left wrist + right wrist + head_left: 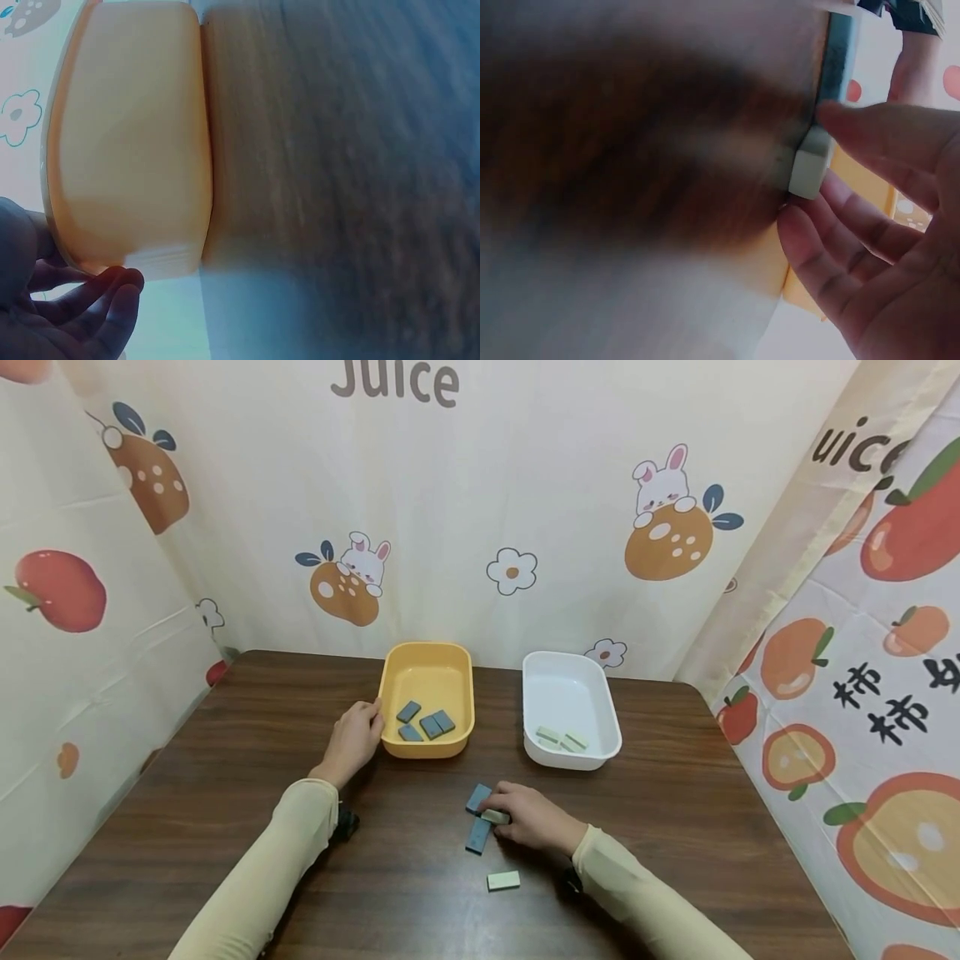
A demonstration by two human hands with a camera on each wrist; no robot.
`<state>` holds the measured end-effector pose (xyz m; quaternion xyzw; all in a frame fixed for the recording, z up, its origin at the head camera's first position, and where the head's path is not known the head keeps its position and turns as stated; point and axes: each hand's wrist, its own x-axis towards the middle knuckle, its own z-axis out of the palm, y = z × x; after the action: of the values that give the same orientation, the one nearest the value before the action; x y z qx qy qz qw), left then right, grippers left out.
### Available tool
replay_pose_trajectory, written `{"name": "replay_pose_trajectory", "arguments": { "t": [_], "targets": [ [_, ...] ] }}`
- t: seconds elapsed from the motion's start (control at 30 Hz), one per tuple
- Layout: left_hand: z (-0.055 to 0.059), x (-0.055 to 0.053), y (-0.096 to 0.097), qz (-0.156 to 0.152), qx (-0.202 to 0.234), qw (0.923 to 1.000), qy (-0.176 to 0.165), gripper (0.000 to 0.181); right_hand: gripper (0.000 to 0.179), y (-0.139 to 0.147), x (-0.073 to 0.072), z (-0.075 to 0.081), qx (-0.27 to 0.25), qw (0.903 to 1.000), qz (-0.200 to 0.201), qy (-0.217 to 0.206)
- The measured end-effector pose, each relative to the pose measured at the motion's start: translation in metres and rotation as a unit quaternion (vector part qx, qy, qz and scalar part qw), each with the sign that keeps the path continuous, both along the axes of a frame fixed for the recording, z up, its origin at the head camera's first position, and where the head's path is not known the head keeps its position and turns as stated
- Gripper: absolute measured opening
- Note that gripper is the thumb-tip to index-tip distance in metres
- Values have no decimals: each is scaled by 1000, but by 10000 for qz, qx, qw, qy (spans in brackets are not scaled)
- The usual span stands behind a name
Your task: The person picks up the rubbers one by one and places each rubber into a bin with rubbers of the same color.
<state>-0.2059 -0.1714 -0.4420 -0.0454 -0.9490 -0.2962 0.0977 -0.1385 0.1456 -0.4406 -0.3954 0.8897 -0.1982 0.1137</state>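
Note:
My left hand [354, 739] grips the left rim of a yellow plastic bin [427, 750]; in the left wrist view its curled fingers [112, 296] are at the edge of the bin's wall. Several blue-grey blocks [408, 711] lie in that bin. Over the table, my right hand [536, 817] pinches a pale green block [495, 817] between thumb and fingers [802, 232]. Two blue-grey blocks, one behind [478, 797] and one in front [477, 836], lie beside its fingertips. Closer to me is another pale green block [503, 881].
To the right of the yellow bin stands a white plastic bin [573, 762] with several pale green blocks [573, 742] in it. Both bins are at the back of the brown wooden table [405, 893]. Printed curtains [465, 485] hang behind and at the sides.

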Motion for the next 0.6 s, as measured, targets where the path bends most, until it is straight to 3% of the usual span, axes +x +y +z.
{"name": "replay_pose_trajectory", "arguments": {
  "t": [0.33, 0.6],
  "targets": [
    [1, 0, 1, -51, -5, 9999, 100, 39, 42, 1, 1, 3, 110, 9994, -235, -251],
    [1, 0, -1, -29, -38, 9999, 137, 39, 34, 8, -1, 9, 118, 9984, -424, -353]
  ]
}}
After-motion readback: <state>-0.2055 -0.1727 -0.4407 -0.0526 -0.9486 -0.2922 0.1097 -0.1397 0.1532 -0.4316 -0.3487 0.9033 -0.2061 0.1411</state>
